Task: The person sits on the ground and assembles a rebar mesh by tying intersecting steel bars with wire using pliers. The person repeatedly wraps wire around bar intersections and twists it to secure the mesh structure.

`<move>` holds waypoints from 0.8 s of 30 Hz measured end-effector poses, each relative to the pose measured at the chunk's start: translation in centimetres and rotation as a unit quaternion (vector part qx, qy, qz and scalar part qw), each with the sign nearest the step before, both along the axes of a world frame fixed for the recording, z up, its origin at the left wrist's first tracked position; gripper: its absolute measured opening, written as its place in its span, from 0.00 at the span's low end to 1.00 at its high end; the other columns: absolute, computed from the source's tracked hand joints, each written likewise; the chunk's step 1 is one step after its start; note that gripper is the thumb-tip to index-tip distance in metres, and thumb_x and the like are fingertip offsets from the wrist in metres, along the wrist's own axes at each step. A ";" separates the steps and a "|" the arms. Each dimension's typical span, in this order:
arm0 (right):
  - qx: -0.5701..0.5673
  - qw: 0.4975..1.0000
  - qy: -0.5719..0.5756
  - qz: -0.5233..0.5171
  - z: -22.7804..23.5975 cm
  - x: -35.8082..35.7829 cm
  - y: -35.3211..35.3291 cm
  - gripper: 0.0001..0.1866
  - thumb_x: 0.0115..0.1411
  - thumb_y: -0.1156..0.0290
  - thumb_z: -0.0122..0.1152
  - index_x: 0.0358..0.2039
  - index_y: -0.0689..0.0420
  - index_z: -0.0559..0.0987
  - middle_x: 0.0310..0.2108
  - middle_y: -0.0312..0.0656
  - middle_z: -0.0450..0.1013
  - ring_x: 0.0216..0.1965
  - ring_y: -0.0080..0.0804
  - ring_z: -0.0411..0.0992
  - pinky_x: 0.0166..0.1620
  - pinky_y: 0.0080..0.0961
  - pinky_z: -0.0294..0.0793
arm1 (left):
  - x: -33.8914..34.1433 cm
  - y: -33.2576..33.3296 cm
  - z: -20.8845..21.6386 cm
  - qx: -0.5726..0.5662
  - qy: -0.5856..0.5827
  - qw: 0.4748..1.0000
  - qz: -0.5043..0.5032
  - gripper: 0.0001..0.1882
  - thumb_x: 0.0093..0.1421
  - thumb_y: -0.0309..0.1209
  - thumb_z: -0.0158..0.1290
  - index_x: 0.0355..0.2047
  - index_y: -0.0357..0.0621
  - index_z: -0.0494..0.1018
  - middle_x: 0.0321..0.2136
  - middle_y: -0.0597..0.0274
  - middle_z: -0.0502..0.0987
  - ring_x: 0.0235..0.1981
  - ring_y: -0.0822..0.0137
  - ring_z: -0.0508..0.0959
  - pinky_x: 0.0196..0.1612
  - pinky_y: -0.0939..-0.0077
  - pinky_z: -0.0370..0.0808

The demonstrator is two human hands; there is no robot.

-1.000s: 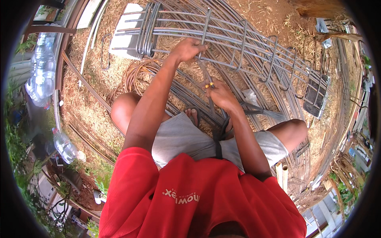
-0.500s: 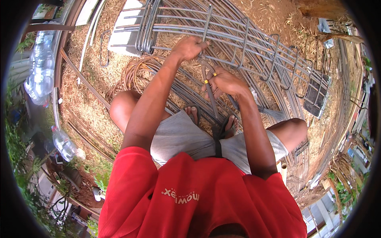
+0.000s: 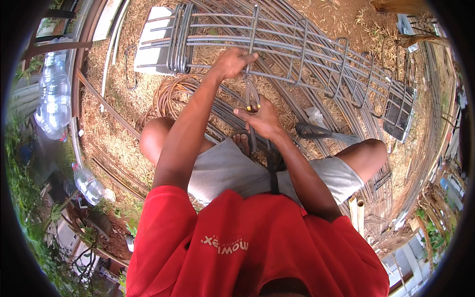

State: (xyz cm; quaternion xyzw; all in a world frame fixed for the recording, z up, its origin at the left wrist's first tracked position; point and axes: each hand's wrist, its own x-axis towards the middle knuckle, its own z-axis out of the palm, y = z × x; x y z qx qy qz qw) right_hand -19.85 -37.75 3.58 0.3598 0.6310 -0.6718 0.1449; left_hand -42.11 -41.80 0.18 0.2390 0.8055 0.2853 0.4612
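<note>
Bent rectangular stirrups cross the long steel bars of a rebar cage (image 3: 277,76) in front of me. My left hand (image 3: 231,63) is closed around one stirrup (image 3: 253,30) at the cage's near bar, thumb pointing right. Below it, my right hand (image 3: 263,119) grips a pair of pincers (image 3: 251,91) by the dark handles with yellow bands. The pincers point away from me, their jaws just under my left fingers at the near bar. Whether the jaws bite on tie wire is too small to tell. Several stirrups (image 3: 180,39) hang bunched at the cage's left end.
A white block (image 3: 153,37) and a dark block (image 3: 397,111) sit under the cage ends. Loose bars (image 3: 297,106) and a rusty rod coil (image 3: 166,94) lie on the straw-covered ground. A tie-wire bundle (image 3: 316,131) lies by my right knee. Plastic bottles (image 3: 53,94) are at left.
My right hand has turned and moved slightly left and nearer me. The pincers have swung from a slant to nearly upright, jaws by the near bar. My left hand stays on the stirrup.
</note>
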 end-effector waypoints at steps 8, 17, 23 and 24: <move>-0.427 0.892 0.035 -0.143 2.0 0.6 1.5 0.15 0.73 0.60 0.67 0.48 0.56 0.75 0.30 0.31 0.74 0.29 0.16 0.75 0.29 0.14 0.73 | 0.0 -0.2 -1.2 0.048 -0.003 0.998 0.028 0.33 0.68 0.62 0.59 0.29 0.40 0.85 0.19 0.56 0.79 0.25 0.60 0.80 0.37 0.58 0.76; 0.083 0.984 -0.096 0.125 3.8 1.7 4.5 0.23 0.77 0.57 0.56 0.51 0.69 0.76 0.40 0.54 0.84 0.38 0.39 0.86 0.42 0.38 0.85 | -0.6 -0.2 -1.5 0.058 -0.001 0.998 0.001 0.31 0.69 0.59 0.62 0.35 0.39 0.86 0.23 0.60 0.81 0.24 0.64 0.85 0.32 0.65 0.83; -0.124 0.986 -0.108 0.042 3.9 0.8 5.5 0.26 0.79 0.49 0.57 0.48 0.65 0.74 0.37 0.50 0.83 0.34 0.38 0.85 0.40 0.36 0.86 | 0.0 -0.2 -0.9 0.029 0.012 0.999 0.007 0.36 0.69 0.66 0.52 0.32 0.41 0.85 0.23 0.52 0.82 0.33 0.53 0.85 0.47 0.54 0.78; -0.122 0.986 -0.105 0.052 3.9 0.8 5.8 0.26 0.79 0.48 0.57 0.48 0.64 0.74 0.37 0.50 0.83 0.34 0.37 0.85 0.40 0.36 0.86 | 0.0 -0.1 -0.9 0.031 0.022 0.999 0.007 0.36 0.70 0.66 0.52 0.32 0.41 0.85 0.23 0.52 0.83 0.34 0.53 0.85 0.47 0.53 0.78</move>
